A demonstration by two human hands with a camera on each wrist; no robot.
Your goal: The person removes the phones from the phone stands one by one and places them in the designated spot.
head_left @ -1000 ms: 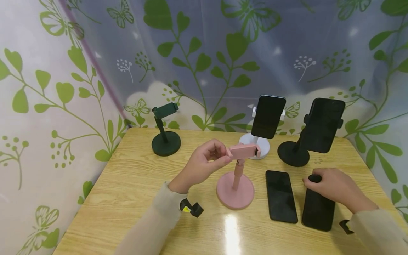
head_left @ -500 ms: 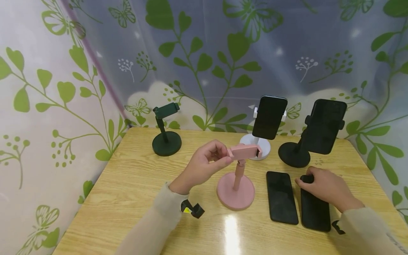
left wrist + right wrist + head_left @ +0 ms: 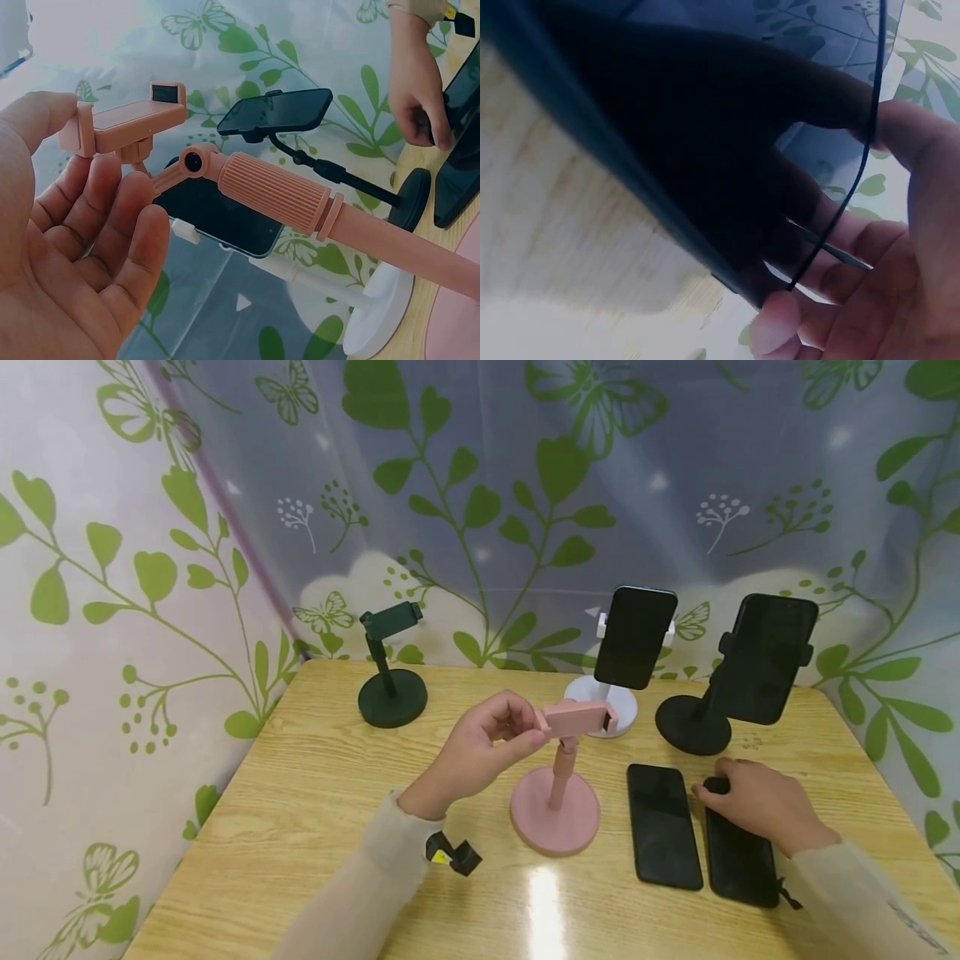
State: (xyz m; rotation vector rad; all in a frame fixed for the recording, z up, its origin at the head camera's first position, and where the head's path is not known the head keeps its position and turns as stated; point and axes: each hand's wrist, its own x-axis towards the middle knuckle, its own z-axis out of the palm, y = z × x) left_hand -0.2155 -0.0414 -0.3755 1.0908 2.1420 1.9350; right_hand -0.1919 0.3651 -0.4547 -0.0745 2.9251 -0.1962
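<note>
The left hand (image 3: 480, 743) pinches one end of the clamp of a pink phone stand (image 3: 555, 810). In the left wrist view its thumb and fingers hold the end jaw of that clamp (image 3: 131, 124), which has no phone in it. Over on the right, the right hand (image 3: 772, 802) grips the top end of a black smartphone (image 3: 738, 860). The right wrist view has the phone's dark glossy face (image 3: 682, 135) close up, with the fingers at its edge. A second black smartphone (image 3: 663, 827) lies flat between it and the pink stand.
Behind stand a white phone stand (image 3: 618, 706) and a black phone stand (image 3: 690, 722), each with a phone clamped upright. A dark green phone stand (image 3: 392, 697), with no phone, is at the back left. Leaf-patterned curtain (image 3: 480, 510) borders the wooden table (image 3: 300, 827).
My right hand has shifted a little left with the smartphone, which is nearer the second one now. The left hand keeps its pinch on the pink stand's clamp, unmoved.
</note>
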